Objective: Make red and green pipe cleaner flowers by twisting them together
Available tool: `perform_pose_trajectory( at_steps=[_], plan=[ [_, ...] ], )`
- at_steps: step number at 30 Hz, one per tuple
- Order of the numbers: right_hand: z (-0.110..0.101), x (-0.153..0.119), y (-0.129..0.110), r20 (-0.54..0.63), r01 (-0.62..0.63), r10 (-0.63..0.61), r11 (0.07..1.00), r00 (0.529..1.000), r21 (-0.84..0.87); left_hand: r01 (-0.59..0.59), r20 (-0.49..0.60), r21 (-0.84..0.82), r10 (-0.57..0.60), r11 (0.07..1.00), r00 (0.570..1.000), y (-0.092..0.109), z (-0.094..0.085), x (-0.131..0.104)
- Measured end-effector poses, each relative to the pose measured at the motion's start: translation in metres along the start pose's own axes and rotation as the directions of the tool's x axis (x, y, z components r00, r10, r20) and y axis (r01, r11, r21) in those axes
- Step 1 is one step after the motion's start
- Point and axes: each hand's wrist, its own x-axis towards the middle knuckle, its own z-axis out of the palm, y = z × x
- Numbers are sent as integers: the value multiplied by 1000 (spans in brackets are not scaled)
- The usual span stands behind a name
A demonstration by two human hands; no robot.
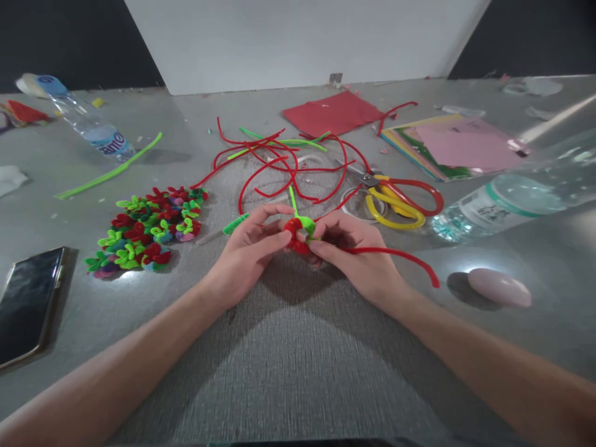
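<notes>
Between both hands sits a small pipe cleaner flower [297, 234], red with a green part at its top. My left hand [255, 243] pinches its red side with thumb and fingers. On the other side, my right hand [356, 248] grips the flower's edge along with a red pipe cleaner [400, 253], whose loose end sticks out to the right. A thin green stem [293, 200] points up from the flower. Just left of my left hand lies a green coiled piece [234, 225]. The fingertips partly hide the flower.
Finished pipe cleaner flowers [139, 233] cluster at left, near a phone [31, 304]. Loose red pipe cleaners [293, 166] lie ahead. Scissors [395, 195], coloured paper [465, 144], a large bottle [503, 202] and a pink oval object [500, 287] are at right; a small bottle [93, 124] leans far left.
</notes>
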Motion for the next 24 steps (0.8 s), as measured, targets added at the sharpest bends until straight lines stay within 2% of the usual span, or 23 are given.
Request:
perform_pose_trajectory(
  at_steps=[4,10,16,19,24],
  plan=[
    [1,-1,0,29,-11,9,999,1000,36,29,52,3,-29,1000,998,0,1,-1],
    [3,-4,1,85,64,-52,986,995,-156,60,72,63,-65,996,995,1,6,-5],
    [2,-5,1,26,98,-96,987,995,-129,5,26,33,-6,999,1000,-1,6,-4],
    [2,-4,0,-3,98,-99,984,995,-152,-10,41,63,8,998,999,-2,6,-4],
    [3,-4,-3,18,99,-97,972,995,-213,13,45,87,-17,996,999,-1,6,-6]
  ],
)
